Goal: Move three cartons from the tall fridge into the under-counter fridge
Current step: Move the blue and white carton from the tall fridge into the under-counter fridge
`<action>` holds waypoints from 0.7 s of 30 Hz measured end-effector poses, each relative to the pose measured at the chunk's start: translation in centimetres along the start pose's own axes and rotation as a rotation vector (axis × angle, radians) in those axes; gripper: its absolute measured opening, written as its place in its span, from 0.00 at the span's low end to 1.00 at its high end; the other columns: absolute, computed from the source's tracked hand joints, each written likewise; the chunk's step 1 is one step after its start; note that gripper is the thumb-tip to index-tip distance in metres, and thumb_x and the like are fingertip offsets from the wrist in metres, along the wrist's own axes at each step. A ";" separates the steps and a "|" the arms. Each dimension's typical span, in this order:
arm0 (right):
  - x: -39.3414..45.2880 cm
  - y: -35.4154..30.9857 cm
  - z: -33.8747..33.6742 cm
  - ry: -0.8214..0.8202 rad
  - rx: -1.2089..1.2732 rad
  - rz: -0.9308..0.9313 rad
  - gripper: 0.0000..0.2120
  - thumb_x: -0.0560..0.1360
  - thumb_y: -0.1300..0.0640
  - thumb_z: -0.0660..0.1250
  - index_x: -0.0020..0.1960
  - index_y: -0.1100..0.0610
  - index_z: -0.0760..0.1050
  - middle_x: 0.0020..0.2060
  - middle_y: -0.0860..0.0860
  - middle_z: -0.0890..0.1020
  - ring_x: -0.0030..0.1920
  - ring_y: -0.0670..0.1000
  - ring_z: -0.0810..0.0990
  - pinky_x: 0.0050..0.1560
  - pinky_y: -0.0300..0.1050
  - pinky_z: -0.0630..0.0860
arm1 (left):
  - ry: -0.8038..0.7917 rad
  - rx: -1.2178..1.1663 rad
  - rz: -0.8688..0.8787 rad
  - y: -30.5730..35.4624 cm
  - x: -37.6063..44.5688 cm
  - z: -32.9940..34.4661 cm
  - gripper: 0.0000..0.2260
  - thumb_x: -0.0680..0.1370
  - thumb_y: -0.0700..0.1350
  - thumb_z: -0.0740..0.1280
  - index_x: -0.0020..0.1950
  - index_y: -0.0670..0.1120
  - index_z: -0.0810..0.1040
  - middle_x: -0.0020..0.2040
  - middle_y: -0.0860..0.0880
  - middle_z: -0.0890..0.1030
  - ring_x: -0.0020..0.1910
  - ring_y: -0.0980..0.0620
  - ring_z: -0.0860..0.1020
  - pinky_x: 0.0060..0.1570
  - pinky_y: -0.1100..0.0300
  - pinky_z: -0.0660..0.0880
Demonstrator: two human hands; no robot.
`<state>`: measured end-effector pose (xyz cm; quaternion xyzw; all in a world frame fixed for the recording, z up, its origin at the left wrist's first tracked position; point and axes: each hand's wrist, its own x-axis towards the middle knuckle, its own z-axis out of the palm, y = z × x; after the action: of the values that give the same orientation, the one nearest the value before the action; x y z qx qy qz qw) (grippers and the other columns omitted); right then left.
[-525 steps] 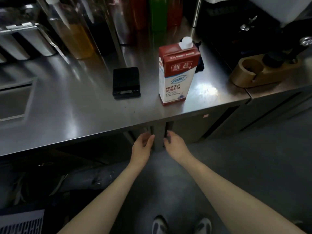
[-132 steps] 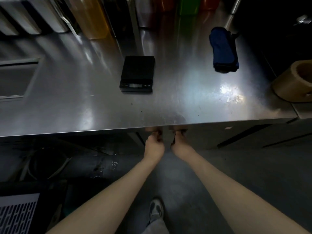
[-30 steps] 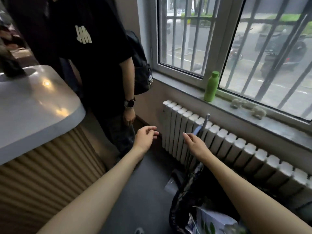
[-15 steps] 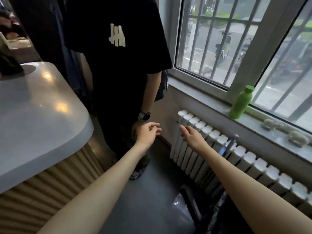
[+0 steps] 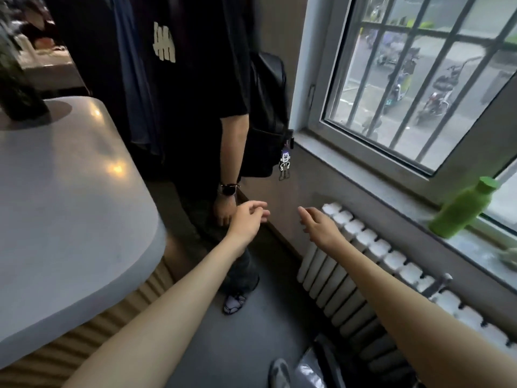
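Nearest, both forearms reach forward over the dark floor. The left hand [image 5: 247, 219] hangs with fingers loosely curled and holds nothing; the right hand [image 5: 319, 226] has its fingers spread and relaxed, also holding nothing. Beside the right arm runs a white radiator [image 5: 361, 264], and to the left a rounded pale counter [image 5: 70, 219]. Beyond the hands stands a person in a black T-shirt [image 5: 195, 88]; farther off, a green bottle [image 5: 461, 214] sits on the windowsill. No carton and neither fridge is in view — where the cartons are cannot be told. A full carton would likely be weighty, stiff-sided and perhaps damp — best gripped around the middle of its body.
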<state>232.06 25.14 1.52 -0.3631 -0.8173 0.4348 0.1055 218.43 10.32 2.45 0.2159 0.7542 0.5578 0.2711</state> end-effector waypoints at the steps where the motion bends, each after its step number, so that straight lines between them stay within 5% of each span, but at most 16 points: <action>1: 0.7 0.3 0.2 -0.014 -0.005 -0.004 0.27 0.81 0.34 0.56 0.67 0.52 0.76 0.57 0.52 0.82 0.59 0.56 0.81 0.61 0.60 0.78 | 0.008 0.019 -0.003 -0.3 0.5 -0.2 0.13 0.86 0.42 0.58 0.66 0.44 0.79 0.57 0.47 0.85 0.50 0.55 0.83 0.42 0.66 0.72; 21: 29.0 -4.0 -0.8 -0.257 -0.079 -0.199 0.25 0.82 0.35 0.56 0.64 0.53 0.77 0.58 0.53 0.82 0.60 0.54 0.79 0.56 0.45 0.71 | 0.329 0.024 -0.076 4.5 21.3 -3.1 0.12 0.86 0.44 0.58 0.62 0.48 0.80 0.56 0.49 0.85 0.53 0.54 0.83 0.45 0.63 0.73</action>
<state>209.75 44.07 1.01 -0.2256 -0.8724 0.4326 0.0281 200.32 22.68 3.88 0.0961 0.8025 0.5660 0.1622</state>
